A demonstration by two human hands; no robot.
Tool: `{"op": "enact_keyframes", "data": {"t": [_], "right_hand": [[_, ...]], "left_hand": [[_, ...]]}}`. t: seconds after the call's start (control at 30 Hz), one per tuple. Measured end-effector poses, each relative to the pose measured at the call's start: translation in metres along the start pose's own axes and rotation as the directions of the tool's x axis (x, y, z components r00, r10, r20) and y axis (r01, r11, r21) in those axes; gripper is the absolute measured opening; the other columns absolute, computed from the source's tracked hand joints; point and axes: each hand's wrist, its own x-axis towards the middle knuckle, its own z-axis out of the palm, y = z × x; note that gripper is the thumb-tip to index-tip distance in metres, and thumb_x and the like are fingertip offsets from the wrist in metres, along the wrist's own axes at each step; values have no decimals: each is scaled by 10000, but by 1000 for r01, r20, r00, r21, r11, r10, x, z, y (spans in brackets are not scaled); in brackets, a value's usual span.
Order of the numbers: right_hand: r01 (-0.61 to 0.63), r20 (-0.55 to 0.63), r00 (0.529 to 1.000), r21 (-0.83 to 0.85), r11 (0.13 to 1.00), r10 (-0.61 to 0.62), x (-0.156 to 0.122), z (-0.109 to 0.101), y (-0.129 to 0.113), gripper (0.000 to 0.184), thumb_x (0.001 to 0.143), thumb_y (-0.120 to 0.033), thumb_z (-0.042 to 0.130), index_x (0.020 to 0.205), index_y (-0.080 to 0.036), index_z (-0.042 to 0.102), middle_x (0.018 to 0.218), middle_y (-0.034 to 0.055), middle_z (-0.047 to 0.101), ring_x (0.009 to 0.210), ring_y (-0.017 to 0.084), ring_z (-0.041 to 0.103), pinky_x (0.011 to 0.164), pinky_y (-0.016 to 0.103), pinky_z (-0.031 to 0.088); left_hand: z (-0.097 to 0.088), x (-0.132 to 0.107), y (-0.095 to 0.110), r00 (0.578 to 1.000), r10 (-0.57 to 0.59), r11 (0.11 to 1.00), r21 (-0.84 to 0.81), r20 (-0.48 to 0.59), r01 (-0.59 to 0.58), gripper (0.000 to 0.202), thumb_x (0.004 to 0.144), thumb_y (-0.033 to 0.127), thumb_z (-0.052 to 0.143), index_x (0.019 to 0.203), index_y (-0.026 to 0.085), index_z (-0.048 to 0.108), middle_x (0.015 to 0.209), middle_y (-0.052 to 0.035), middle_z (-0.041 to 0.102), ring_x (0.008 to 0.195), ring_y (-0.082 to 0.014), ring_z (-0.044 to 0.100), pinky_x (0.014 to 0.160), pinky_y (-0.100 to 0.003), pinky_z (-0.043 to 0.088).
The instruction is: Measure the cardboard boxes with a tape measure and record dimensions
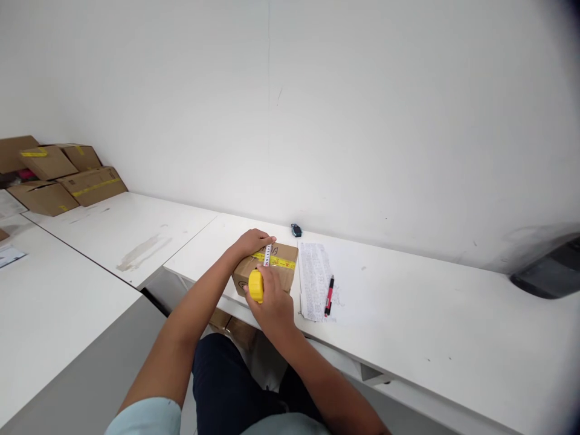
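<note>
A small brown cardboard box (284,275) with yellow tape across its top stands at the near edge of the white table (408,302). My right hand (272,302) is closed round a yellow tape measure (256,286) at the box's near side. Its white blade (267,255) runs over the top of the box to the far edge. My left hand (251,242) rests on the box's far left corner, fingers curled over the blade's end.
A printed paper sheet (315,278) with a red pen (329,296) lies right of the box. A small dark object (296,230) sits by the wall. Several cardboard boxes (58,175) are stacked far left. A dark device (550,275) sits at the right edge.
</note>
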Motion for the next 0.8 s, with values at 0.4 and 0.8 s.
{"op": "enact_keyframes", "data": {"t": [0.4, 0.8], "right_hand": [[260, -220, 952, 226, 939, -211, -96, -79, 50, 815, 777, -119, 705, 1439, -363, 299, 1286, 133, 574, 1163, 313, 612, 806, 488, 619], [-438, 18, 834, 630, 642, 552, -134, -102, 54, 592, 837, -502, 651, 1350, -272, 465, 1347, 150, 590, 1039, 292, 683, 799, 418, 610]], "left_hand": [[25, -124, 93, 927, 374, 915, 176, -28, -363, 363, 882, 559, 528, 937, 259, 726, 893, -72, 704, 924, -260, 602, 919, -402, 393], [-10, -105, -37, 894, -149, 965, -261, -422, 37, 725, 870, 719, 327, 1377, 237, 517, 1433, -98, 527, 1346, -310, 437, 1111, -490, 331]]}}
